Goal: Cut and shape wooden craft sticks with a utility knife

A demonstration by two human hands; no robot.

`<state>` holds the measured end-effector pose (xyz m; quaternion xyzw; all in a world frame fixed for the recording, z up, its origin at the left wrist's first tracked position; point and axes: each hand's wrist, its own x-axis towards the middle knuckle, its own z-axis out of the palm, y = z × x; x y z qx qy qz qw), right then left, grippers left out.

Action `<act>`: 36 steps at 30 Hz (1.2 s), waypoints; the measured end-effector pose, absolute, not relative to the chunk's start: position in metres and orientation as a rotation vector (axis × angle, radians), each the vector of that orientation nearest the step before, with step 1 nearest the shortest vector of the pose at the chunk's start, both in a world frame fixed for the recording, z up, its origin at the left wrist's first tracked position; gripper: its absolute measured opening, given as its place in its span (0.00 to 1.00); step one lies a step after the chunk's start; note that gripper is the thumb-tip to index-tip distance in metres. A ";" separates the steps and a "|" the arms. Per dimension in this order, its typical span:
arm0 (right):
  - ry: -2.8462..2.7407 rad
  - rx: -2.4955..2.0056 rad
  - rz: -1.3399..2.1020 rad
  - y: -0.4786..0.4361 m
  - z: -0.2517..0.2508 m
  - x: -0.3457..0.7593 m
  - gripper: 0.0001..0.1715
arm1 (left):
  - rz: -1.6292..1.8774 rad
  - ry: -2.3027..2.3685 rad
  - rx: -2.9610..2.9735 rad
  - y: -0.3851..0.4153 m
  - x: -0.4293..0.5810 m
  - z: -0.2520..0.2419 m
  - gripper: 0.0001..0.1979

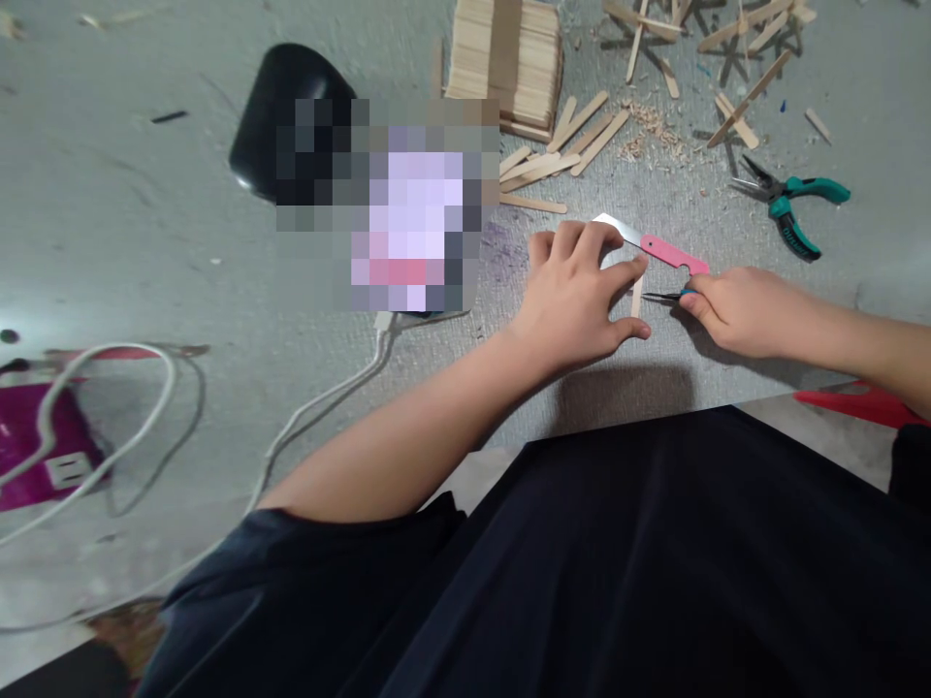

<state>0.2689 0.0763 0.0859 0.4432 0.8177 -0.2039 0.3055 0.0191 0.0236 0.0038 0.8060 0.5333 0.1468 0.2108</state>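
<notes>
My left hand [574, 291] is on the tabletop with its index finger and thumb parted around a short wooden craft stick [637, 296]. The index fingertip rests at the stick's upper end, and the thumb tip is by its lower end. In my right hand [742, 310], closed fingers grip a slim dark pointed tool with blue at its base [665, 295]; its tip points at the stick, and its handle is hidden. Just above both hands lies an unfolded razor knife with a pink handle [673, 254], its blade end partly behind my left fingers.
Pliers with teal handles [786, 199] lie at right. Behind are a craft stick stack [501, 68], loose sticks [553, 165] and shavings [651, 131]. Further left are a blurred-out phone-like object [414, 213], white cable [324, 393], black rounded object [291, 116] and purple packet [44, 446].
</notes>
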 end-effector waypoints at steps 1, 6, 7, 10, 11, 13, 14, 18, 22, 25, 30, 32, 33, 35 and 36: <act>2.159 1.168 -0.531 0.076 0.086 0.268 0.38 | 0.415 1.475 2.232 0.023 0.019 0.004 0.45; 2.138 1.152 -0.512 0.078 0.087 0.264 0.38 | 0.421 1.473 2.213 0.024 0.019 0.003 0.43; 2.137 1.154 -0.517 0.079 0.087 0.264 0.38 | 0.415 1.479 2.217 0.024 0.019 0.003 0.44; 2.134 1.154 -0.530 0.081 0.087 0.264 0.38 | 0.402 1.488 2.226 0.024 0.019 0.002 0.47; 2.132 1.149 -0.531 0.081 0.087 0.265 0.38 | 0.405 1.485 2.225 0.024 0.019 0.002 0.47; 2.130 1.137 -0.525 0.081 0.088 0.264 0.39 | 0.422 1.469 2.218 0.023 0.019 0.002 0.46; 2.129 1.132 -0.518 0.081 0.088 0.264 0.39 | 0.434 1.462 2.212 0.023 0.018 0.001 0.45; 2.115 1.121 -0.502 0.080 0.089 0.263 0.39 | 0.471 1.447 2.179 0.023 0.018 0.001 0.43; 2.115 1.121 -0.478 0.079 0.090 0.263 0.38 | 0.437 1.454 2.177 0.023 0.018 0.003 0.44; 2.123 1.118 -0.476 0.079 0.090 0.264 0.39 | 0.422 1.464 2.178 0.023 0.018 0.005 0.44; 2.148 1.116 -0.463 0.078 0.089 0.264 0.38 | 0.455 1.450 2.165 0.023 0.018 0.004 0.44; 2.157 1.118 -0.457 0.078 0.089 0.264 0.38 | 0.455 1.454 2.159 0.022 0.018 0.004 0.43; 2.159 1.121 -0.459 0.078 0.089 0.264 0.38 | 0.452 1.457 2.157 0.022 0.018 0.004 0.43; 2.153 1.131 -0.470 0.077 0.089 0.264 0.39 | 0.438 1.466 2.160 0.022 0.019 0.006 0.43; 2.145 1.135 -0.475 0.077 0.089 0.264 0.39 | 0.429 1.472 2.167 0.022 0.019 0.006 0.44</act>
